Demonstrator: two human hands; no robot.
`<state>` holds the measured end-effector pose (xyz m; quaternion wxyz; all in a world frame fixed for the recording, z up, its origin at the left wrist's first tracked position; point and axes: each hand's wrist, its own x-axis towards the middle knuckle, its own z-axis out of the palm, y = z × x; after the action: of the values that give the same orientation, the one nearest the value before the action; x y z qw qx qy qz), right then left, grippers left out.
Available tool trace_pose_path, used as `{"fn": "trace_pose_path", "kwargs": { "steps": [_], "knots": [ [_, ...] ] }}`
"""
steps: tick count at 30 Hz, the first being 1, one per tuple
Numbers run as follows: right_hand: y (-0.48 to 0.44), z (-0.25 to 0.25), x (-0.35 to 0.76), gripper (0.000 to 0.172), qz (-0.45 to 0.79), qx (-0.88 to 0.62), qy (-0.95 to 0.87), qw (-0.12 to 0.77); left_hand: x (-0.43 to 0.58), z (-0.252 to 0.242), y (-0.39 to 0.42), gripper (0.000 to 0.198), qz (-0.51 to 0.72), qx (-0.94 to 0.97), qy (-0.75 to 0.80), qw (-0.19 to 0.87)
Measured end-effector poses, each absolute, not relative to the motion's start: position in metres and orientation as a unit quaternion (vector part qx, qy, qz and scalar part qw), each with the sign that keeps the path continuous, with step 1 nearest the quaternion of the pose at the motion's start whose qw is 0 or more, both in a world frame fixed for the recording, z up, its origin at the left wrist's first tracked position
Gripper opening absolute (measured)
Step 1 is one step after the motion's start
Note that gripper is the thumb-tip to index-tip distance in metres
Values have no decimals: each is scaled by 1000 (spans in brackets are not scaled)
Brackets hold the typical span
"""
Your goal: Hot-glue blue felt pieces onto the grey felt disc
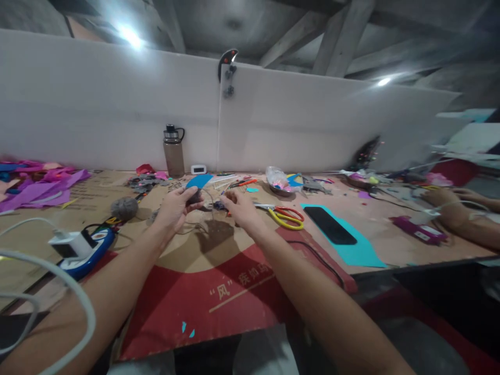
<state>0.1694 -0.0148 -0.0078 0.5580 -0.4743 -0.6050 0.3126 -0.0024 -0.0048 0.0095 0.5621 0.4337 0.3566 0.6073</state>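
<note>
Over the cardboard, my left hand (176, 207) is closed, with a small dark grey piece (192, 196) between thumb and fingers. A thin grey strand (212, 200) curves out from that piece towards my right hand and loops down near the board. My right hand (241, 209) is just across from it, fingers bent together; what they pinch, if anything, is hidden. Scissors (287, 216) with red and yellow handles lie right of my right hand. A grey ball of yarn (125, 208) rests to the left of my left hand.
A blue power strip (102, 244) with a white charger and cables is at left. A bottle (174, 153) stands by the white partition (117, 109). A black slab (330, 225) lies on turquoise sheet (369, 254). Another person's arm (455, 213) is at right.
</note>
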Motion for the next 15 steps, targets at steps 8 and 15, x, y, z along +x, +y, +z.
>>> {"fn": "trace_pose_path", "kwargs": {
  "steps": [8, 15],
  "knots": [
    [-31, -12, 336, 43, -102, -742, -576, 328, -7, 10, -1, 8, 608, 429, 355, 565],
    [-48, -58, 412, 65, -39, -901, -424, 86, -10, 5, 4, 10, 588, 437, 373, 569]
  ]
}}
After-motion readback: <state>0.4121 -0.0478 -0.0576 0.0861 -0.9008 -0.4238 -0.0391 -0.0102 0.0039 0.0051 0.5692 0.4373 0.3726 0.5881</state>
